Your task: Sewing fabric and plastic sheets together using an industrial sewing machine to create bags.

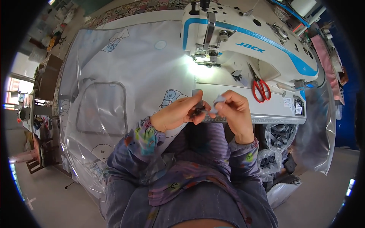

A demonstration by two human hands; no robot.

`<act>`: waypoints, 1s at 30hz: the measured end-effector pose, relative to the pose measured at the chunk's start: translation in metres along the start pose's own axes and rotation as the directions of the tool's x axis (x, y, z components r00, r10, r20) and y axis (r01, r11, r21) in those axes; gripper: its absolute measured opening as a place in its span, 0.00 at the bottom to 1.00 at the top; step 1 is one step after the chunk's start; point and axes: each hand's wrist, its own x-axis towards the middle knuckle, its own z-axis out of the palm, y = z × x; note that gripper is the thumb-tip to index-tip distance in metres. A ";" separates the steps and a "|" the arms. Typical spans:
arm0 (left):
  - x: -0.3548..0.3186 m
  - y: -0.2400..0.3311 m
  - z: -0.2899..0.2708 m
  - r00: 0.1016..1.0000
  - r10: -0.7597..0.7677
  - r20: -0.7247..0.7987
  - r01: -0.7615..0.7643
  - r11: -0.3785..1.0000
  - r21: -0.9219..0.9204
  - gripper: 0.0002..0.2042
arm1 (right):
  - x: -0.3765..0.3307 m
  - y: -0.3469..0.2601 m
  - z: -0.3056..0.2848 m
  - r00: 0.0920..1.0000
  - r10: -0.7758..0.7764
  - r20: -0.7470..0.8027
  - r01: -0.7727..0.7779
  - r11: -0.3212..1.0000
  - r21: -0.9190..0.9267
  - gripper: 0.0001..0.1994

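Observation:
In front of the sewing machine's bed, my left hand (173, 114) is closed on a small black piece (197, 110), largely covered by the fingers; its exact kind is unclear. A grey strip (197, 92) sticks up beside the left thumb. Close by on the right, my right hand (238, 114) pinches a short light-grey strip (218, 102) between thumb and fingers. Both hands hover near the bed's front edge, a small gap between them. Beyond them, another small black piece (237, 75) with grey material lies on the bed.
The white-and-blue sewing machine (251, 41) stands ahead, its lamp lit at the needle. Red-handled scissors (261, 89) rest on its bed. Printed light-grey sheeting (140, 68) with clear film spreads over the left side. Bags of dark pieces (280, 136) hang below the right edge.

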 end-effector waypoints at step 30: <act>0.027 0.017 -0.053 0.712 0.701 -0.045 0.035 0.029 0.999 0.08 | 0.061 0.046 0.008 0.975 0.061 -0.213 -0.166 0.837 -0.521 0.05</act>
